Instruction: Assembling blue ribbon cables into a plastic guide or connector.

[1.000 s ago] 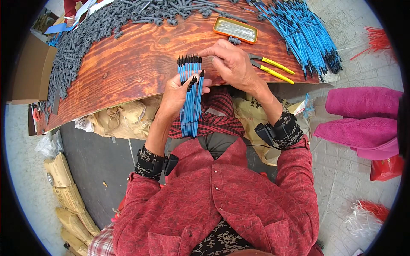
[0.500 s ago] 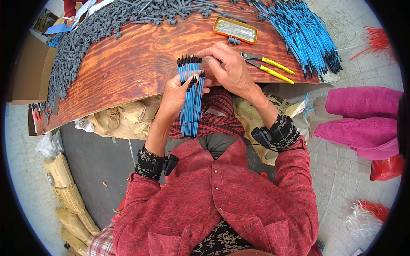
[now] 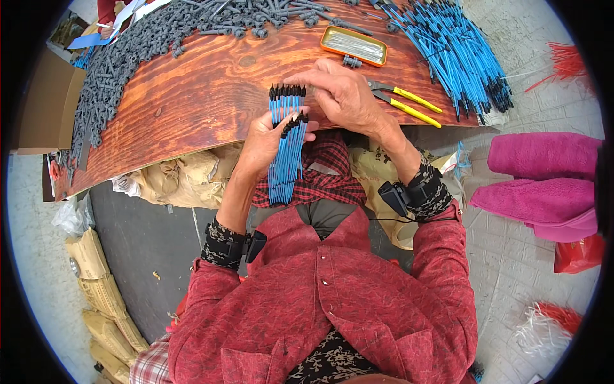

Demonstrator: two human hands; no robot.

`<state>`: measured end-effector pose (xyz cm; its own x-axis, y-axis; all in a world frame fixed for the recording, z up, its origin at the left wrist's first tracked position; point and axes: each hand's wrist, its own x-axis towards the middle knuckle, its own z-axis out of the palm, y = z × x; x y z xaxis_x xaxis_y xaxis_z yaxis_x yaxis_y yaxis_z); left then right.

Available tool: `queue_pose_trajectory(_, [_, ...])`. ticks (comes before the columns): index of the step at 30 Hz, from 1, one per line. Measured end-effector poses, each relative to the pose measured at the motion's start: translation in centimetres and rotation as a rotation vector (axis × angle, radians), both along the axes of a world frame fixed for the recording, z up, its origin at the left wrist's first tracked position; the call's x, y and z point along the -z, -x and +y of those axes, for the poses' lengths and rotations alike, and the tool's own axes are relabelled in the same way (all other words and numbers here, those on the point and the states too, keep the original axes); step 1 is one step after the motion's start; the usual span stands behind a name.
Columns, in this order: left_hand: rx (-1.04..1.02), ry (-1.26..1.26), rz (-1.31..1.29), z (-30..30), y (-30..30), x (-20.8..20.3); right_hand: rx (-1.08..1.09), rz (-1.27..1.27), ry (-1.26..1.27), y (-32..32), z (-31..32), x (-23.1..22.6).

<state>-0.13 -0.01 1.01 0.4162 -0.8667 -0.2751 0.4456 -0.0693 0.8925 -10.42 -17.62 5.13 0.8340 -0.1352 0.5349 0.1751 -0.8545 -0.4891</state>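
My left hand [image 3: 259, 146] is closed around a bundle of thin blue rods with black tips [image 3: 286, 163], held just off the table's near edge. Above its thumb a row of black tips stands side by side; a second, slanting row lies below, with the blue lengths hanging down over my lap. My right hand [image 3: 350, 96] is at the bundle's upper right. Its index finger stretches left along the upper row of tips and seems to touch them. The thumb stands apart from that finger, and no object shows in this hand.
Yellow-handled pliers [image 3: 412, 105] lie right of my right hand. Behind them is an orange-rimmed tin of thin silvery pins [image 3: 354, 46]. Many blue rods [image 3: 454, 57] are heaped at the right, grey plastic fittings [image 3: 137, 70] at the left and back. A cardboard box [image 3: 48, 102] stands far left.
My right index finger has straightened and reaches further left across the upper tips. The lower tips have fanned into a longer slanting row. My left hand has barely moved.
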Motion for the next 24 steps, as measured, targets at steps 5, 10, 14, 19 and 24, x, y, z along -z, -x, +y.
queue_pose_trajectory(5, [0.002, -0.015, 0.031, -0.1, -0.1, -0.2, 0.04, 0.033, 0.027, 0.1, 0.3, -0.3])
queue_pose_trajectory(10, [-0.005, -0.007, 0.051, 0.0, -0.2, -0.1, -0.057, -0.046, -0.118, -0.9, -0.7, 1.2])
queue_pose_trajectory(14, [0.038, 0.034, 0.017, 0.2, -0.5, 0.0, -0.097, -0.05, -0.169, -1.1, -0.8, 1.2])
queue_pose_trajectory(19, [0.044, 0.082, 0.038, 0.4, -0.1, -0.8, -0.08, -0.038, -0.189, -0.9, -0.3, 0.4])
queue_pose_trajectory(24, [0.058, 0.051, -0.02, 0.4, -0.3, -0.6, -0.081, -0.046, -0.174, -1.0, -0.4, 0.5])
